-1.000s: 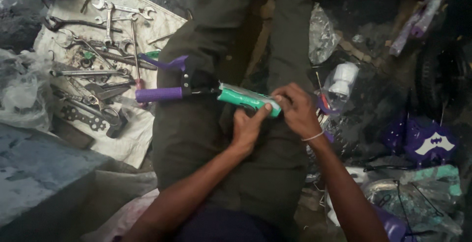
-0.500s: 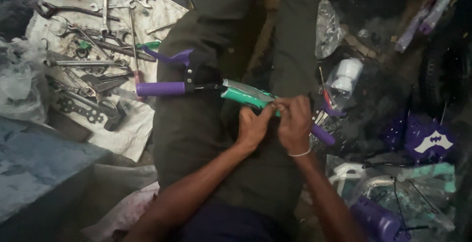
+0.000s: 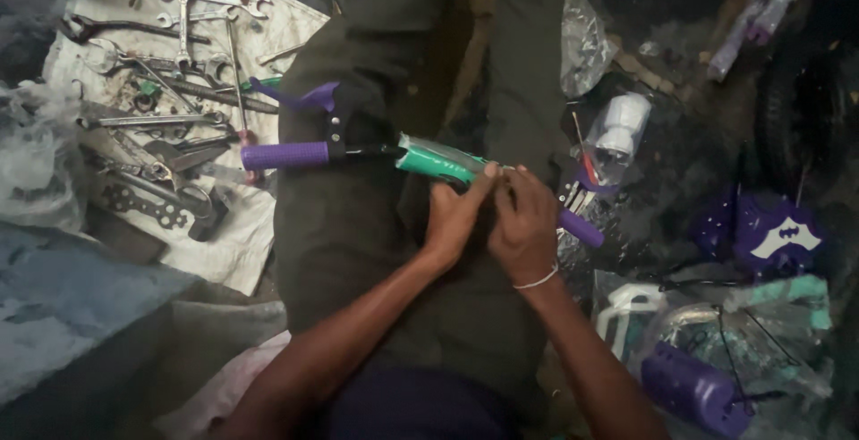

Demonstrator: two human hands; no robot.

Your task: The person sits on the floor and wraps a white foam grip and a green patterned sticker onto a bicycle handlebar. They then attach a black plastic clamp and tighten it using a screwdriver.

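Across the lap lies a handlebar [image 3: 394,156] with 2 purple grips, its green-wrapped middle pinched by the left hand [image 3: 455,216] and right hand [image 3: 523,225] side by side, while a cloth [image 3: 224,243] at left holds wrenches [image 3: 183,11].

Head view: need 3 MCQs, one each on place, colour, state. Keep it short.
1. Where do the wrenches lie?
A. on a pale cloth at the person's left
B. in a box at the right
C. on the lap

2. What colour is the grip at the handlebar's left end?
A. red
B. purple
C. yellow

3. What are the two hands doing?
A. resting apart on the floor
B. both closed on the green wrapped part
C. holding a wrench

A: tools sit on the cloth.
B: it is plainly purple.
B: left hand and right hand meet at the green wrapped part.
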